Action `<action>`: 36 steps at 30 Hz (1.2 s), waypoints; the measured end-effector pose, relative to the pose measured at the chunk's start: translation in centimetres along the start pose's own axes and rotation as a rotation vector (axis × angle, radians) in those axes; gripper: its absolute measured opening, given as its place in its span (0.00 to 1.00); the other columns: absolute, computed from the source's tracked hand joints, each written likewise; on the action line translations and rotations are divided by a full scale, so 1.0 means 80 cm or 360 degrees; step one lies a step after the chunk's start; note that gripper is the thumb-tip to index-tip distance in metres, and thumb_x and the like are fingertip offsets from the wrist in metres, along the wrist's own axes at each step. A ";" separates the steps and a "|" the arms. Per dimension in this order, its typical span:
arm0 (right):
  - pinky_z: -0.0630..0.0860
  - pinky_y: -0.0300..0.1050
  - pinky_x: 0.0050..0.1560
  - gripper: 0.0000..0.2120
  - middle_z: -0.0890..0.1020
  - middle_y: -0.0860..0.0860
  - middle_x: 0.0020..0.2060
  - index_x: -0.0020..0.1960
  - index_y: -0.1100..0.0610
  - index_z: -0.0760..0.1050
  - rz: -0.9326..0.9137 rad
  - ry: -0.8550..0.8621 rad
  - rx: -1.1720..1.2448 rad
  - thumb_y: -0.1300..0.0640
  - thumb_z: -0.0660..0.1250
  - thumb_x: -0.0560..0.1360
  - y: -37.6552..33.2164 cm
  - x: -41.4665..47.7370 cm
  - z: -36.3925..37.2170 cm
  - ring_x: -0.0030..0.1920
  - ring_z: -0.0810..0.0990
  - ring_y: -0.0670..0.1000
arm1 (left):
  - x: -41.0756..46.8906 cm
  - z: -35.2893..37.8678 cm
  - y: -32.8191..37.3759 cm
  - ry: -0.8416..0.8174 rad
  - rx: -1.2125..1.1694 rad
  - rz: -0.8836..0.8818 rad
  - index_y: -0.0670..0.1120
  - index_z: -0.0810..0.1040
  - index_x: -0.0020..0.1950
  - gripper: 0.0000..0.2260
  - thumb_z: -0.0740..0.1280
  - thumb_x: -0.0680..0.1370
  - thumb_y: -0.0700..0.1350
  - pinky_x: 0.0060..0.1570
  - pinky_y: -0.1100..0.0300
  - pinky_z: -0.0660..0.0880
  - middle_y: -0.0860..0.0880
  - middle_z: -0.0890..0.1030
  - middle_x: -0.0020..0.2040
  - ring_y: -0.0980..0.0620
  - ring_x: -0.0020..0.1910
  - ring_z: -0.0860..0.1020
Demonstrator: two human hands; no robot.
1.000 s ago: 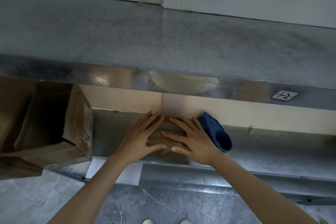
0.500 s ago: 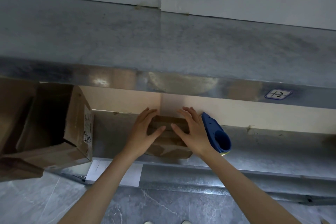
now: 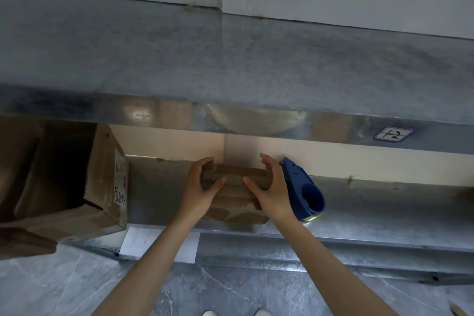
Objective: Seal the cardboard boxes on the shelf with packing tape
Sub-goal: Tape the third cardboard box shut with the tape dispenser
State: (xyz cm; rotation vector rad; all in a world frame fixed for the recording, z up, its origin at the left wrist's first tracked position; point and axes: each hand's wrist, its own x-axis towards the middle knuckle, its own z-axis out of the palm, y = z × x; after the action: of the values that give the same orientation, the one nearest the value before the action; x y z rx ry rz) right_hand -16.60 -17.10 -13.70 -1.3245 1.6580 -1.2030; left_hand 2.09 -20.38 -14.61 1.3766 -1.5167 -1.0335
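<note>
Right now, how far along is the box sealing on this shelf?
Done: nothing clearly; no fresh tape strip shows on either box. In hand: the left hand and right hand grip the small box by its ends on the lower shelf. To do: the blue tape dispenser lies untouched beside the right hand, so taping has not begun, and the large box at the left gapes open.

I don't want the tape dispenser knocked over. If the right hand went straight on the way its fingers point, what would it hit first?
Probably the beige back panel behind the small box; the right hand points deeper in, with the blue tape dispenser beside it, not ahead. Depth is unclear.
</note>
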 end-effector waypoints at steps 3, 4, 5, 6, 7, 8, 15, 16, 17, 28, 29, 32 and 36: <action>0.73 0.45 0.64 0.32 0.74 0.43 0.61 0.71 0.44 0.64 0.0148 -0.0056 0.0067 0.53 0.75 0.72 0.000 0.005 0.001 0.62 0.72 0.42 | 0.001 0.002 -0.001 0.0037 -0.0168 -0.0137 0.48 0.71 0.67 0.22 0.73 0.76 0.41 0.57 0.69 0.71 0.50 0.75 0.61 0.56 0.60 0.74; 0.74 0.47 0.63 0.32 0.74 0.44 0.60 0.71 0.44 0.64 0.0170 -0.0064 0.0083 0.53 0.75 0.73 -0.001 0.007 0.001 0.61 0.73 0.44 | 0.002 0.003 0.000 0.0044 -0.0180 -0.0152 0.48 0.72 0.67 0.21 0.73 0.75 0.40 0.56 0.69 0.72 0.50 0.75 0.60 0.54 0.59 0.75; 0.75 0.47 0.62 0.32 0.74 0.44 0.59 0.71 0.44 0.63 0.0179 -0.0065 0.0105 0.53 0.75 0.73 -0.003 0.008 0.000 0.60 0.74 0.45 | 0.003 0.004 0.000 0.0048 -0.0188 -0.0158 0.49 0.72 0.66 0.21 0.73 0.75 0.40 0.54 0.70 0.72 0.50 0.75 0.59 0.54 0.59 0.75; 0.76 0.44 0.60 0.32 0.75 0.44 0.58 0.71 0.43 0.63 0.0181 -0.0065 0.0139 0.53 0.75 0.73 -0.004 0.007 -0.001 0.59 0.74 0.44 | 0.001 0.003 0.001 0.0049 -0.0200 -0.0158 0.49 0.72 0.65 0.21 0.73 0.75 0.40 0.53 0.71 0.72 0.50 0.75 0.59 0.55 0.58 0.75; 0.77 0.39 0.57 0.33 0.75 0.44 0.58 0.71 0.41 0.62 0.0185 -0.0068 0.0195 0.53 0.75 0.73 -0.004 0.005 -0.003 0.59 0.74 0.41 | 0.000 0.003 0.002 0.0052 -0.0221 -0.0153 0.50 0.72 0.65 0.20 0.73 0.75 0.40 0.53 0.71 0.73 0.51 0.76 0.59 0.55 0.58 0.76; 0.77 0.36 0.54 0.33 0.75 0.43 0.59 0.71 0.41 0.62 0.0208 -0.0073 0.0289 0.53 0.75 0.73 -0.004 0.002 -0.004 0.58 0.75 0.40 | -0.002 0.002 0.002 0.0055 -0.0252 -0.0146 0.50 0.72 0.65 0.20 0.73 0.75 0.40 0.54 0.70 0.73 0.51 0.76 0.59 0.56 0.58 0.76; 0.81 0.41 0.43 0.20 0.79 0.50 0.57 0.64 0.47 0.71 0.0526 -0.0136 0.0755 0.57 0.72 0.75 -0.003 0.001 -0.007 0.52 0.82 0.49 | 0.000 0.005 0.004 0.0069 -0.0422 -0.0165 0.45 0.73 0.63 0.18 0.71 0.76 0.35 0.51 0.72 0.73 0.53 0.77 0.56 0.69 0.50 0.76; 0.81 0.42 0.43 0.18 0.79 0.52 0.56 0.63 0.48 0.71 0.0531 -0.0130 0.0731 0.57 0.72 0.75 -0.004 0.002 -0.007 0.52 0.82 0.50 | 0.000 0.006 0.004 0.0073 -0.0421 -0.0159 0.44 0.73 0.63 0.18 0.71 0.76 0.35 0.51 0.72 0.73 0.53 0.77 0.56 0.69 0.50 0.76; 0.82 0.43 0.45 0.17 0.80 0.52 0.55 0.61 0.48 0.71 0.0530 -0.0126 0.0700 0.56 0.72 0.75 -0.005 0.002 -0.007 0.52 0.82 0.50 | 0.000 0.006 0.004 0.0073 -0.0425 -0.0158 0.45 0.73 0.63 0.18 0.71 0.76 0.35 0.51 0.72 0.73 0.53 0.77 0.56 0.68 0.51 0.76; 0.81 0.41 0.43 0.11 0.83 0.52 0.51 0.55 0.50 0.74 0.0625 0.0024 0.0723 0.53 0.71 0.75 -0.011 0.004 0.000 0.49 0.83 0.51 | -0.026 -0.016 -0.006 -0.0076 -0.0098 -0.0077 0.54 0.62 0.76 0.38 0.77 0.71 0.49 0.67 0.66 0.67 0.55 0.64 0.73 0.64 0.69 0.65; 0.81 0.44 0.45 0.08 0.83 0.53 0.51 0.54 0.50 0.75 0.0666 0.0089 0.0737 0.54 0.69 0.76 -0.011 0.004 0.004 0.50 0.82 0.52 | -0.033 -0.017 -0.008 -0.0065 -0.0088 -0.0062 0.55 0.62 0.75 0.39 0.78 0.69 0.51 0.63 0.71 0.67 0.57 0.64 0.71 0.70 0.66 0.65; 0.80 0.51 0.53 0.03 0.81 0.55 0.53 0.52 0.50 0.76 0.0695 0.0175 0.0731 0.56 0.65 0.79 -0.008 -0.001 0.011 0.53 0.80 0.56 | -0.045 -0.026 -0.012 -0.0007 -0.0064 -0.0060 0.58 0.65 0.70 0.37 0.78 0.65 0.57 0.57 0.74 0.68 0.59 0.68 0.67 0.74 0.61 0.66; 0.78 0.36 0.43 0.05 0.81 0.54 0.51 0.53 0.52 0.76 0.0478 0.0064 0.0610 0.57 0.68 0.78 -0.004 -0.017 0.001 0.52 0.81 0.52 | -0.043 -0.040 -0.016 -0.0055 -0.0117 -0.0041 0.56 0.69 0.67 0.31 0.79 0.68 0.49 0.59 0.66 0.73 0.57 0.72 0.65 0.66 0.62 0.70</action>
State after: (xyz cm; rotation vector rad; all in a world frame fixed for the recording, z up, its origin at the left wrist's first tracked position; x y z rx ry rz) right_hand -16.11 -15.85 -13.44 -0.7911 1.4938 -1.2881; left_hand 5.76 -17.21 -14.94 1.3367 -1.4746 -1.1236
